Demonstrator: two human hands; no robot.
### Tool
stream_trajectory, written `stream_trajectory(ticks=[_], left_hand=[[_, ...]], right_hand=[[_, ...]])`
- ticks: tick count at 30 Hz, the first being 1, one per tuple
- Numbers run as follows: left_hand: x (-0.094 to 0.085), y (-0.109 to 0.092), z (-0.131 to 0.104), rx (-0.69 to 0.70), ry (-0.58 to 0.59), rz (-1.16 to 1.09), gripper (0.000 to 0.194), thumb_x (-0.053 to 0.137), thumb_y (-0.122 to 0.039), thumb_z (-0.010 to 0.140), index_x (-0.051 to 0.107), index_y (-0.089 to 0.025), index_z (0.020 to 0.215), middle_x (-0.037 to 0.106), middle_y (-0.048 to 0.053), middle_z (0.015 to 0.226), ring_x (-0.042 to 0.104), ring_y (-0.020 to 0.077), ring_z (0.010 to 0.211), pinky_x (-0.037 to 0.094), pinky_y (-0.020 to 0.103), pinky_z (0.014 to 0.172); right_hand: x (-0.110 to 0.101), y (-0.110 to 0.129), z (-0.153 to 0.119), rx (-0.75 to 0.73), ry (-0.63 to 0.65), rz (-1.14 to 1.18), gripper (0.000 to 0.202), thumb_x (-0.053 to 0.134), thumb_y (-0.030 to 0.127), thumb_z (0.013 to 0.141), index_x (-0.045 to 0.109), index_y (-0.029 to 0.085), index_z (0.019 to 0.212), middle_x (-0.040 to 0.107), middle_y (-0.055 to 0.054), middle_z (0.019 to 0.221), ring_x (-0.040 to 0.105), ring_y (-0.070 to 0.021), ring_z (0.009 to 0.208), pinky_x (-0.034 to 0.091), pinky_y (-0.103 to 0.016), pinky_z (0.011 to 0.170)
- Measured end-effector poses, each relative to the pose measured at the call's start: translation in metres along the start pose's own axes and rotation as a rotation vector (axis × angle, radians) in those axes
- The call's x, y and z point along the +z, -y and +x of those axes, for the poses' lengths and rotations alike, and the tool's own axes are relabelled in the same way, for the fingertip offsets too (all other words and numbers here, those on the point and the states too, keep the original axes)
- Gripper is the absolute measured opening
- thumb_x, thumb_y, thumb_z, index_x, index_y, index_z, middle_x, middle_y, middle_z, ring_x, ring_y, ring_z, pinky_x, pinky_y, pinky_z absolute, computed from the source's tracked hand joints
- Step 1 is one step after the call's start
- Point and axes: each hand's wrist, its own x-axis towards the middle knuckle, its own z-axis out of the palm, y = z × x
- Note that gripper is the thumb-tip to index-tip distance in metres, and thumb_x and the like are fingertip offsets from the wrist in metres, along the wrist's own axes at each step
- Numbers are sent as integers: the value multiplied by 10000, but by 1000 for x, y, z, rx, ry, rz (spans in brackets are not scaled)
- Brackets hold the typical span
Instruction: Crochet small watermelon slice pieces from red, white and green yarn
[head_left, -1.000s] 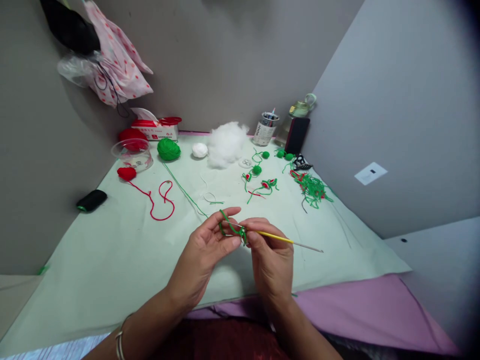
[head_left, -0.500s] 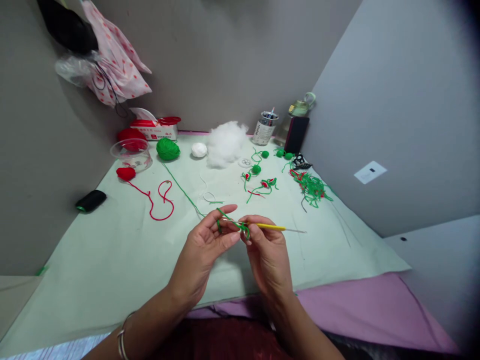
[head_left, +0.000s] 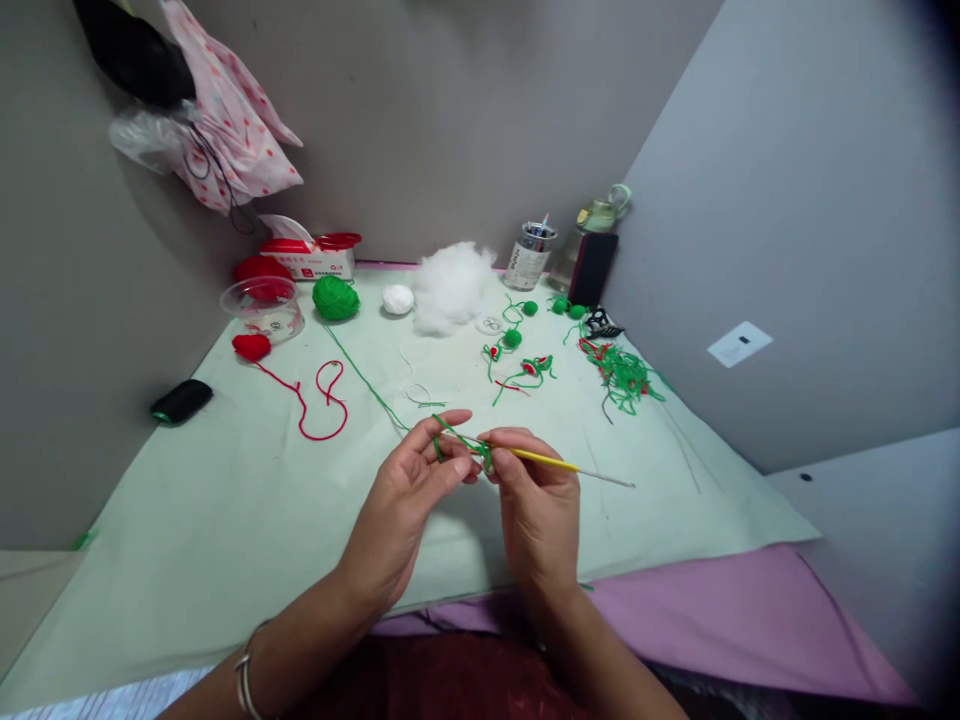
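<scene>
Between the fingers of my right hand (head_left: 538,510) is a crochet hook (head_left: 546,459) with a yellow grip, its bare metal end pointing out to the right. A small looped piece of green crochet (head_left: 484,457) sits at the hook's other end, between both hands. My left hand (head_left: 409,495) is closed on green yarn (head_left: 367,382), which loops round its raised index finger. That strand runs back over the table to a green yarn ball (head_left: 336,298). Fingers partly hide the working tip and the stitches.
On the left lie a red yarn piece (head_left: 251,347), a clear tub (head_left: 266,315) and a black spool (head_left: 182,402). White stuffing (head_left: 452,288) sits at the back. Small green balls (head_left: 512,339) and tangled yarn scraps (head_left: 626,375) lie to the right, near a phone (head_left: 594,270).
The outer end of the hook has swung down and reaches farther right. The left thumb has drawn slightly left, away from the green piece.
</scene>
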Motion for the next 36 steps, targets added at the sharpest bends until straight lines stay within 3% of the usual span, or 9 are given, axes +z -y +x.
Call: stream_trajectory(ticks=[4, 9, 17, 31, 36], left_hand=[[-2, 0, -1, -25, 50, 21, 415, 811, -263, 861, 696, -229, 1258, 685, 14, 957, 605, 165, 901, 456, 310, 902], [-4, 3, 0, -19, 49, 33, 436, 816, -215, 842, 698, -235, 1261, 695, 2, 917, 602, 153, 872, 454, 292, 875], [-8, -1, 0, -98, 78, -49, 418, 801, -203, 828, 744, -225, 1241, 697, 17, 947, 573, 155, 901, 433, 287, 905], [-6, 0, -1, -45, 54, -50, 318, 767, -243, 904, 744, -219, 1220, 660, 13, 937, 566, 134, 827, 466, 272, 817], [-7, 1, -2, -53, 66, -45, 361, 799, -248, 882, 736, -219, 1236, 668, 5, 917, 587, 123, 828, 470, 267, 855]], right_hand=[[-1, 5, -5, -185, 43, -167, 225, 761, 125, 883, 844, 323, 953, 764, -21, 935, 695, -167, 878, 570, -267, 683], [2, 12, -9, -280, 68, -285, 304, 739, 62, 880, 839, 331, 982, 781, -29, 936, 722, -185, 887, 609, -299, 698], [1, 10, -7, -204, 102, -222, 238, 764, 117, 880, 841, 325, 966, 784, -32, 929, 717, -195, 875, 602, -310, 679], [-2, 8, -8, -229, 101, -203, 307, 753, 60, 877, 838, 335, 981, 791, -8, 949, 715, -173, 920, 597, -310, 791], [-1, 8, -7, -232, 108, -194, 322, 742, 38, 872, 838, 325, 983, 782, -10, 944, 719, -160, 873, 598, -269, 697]])
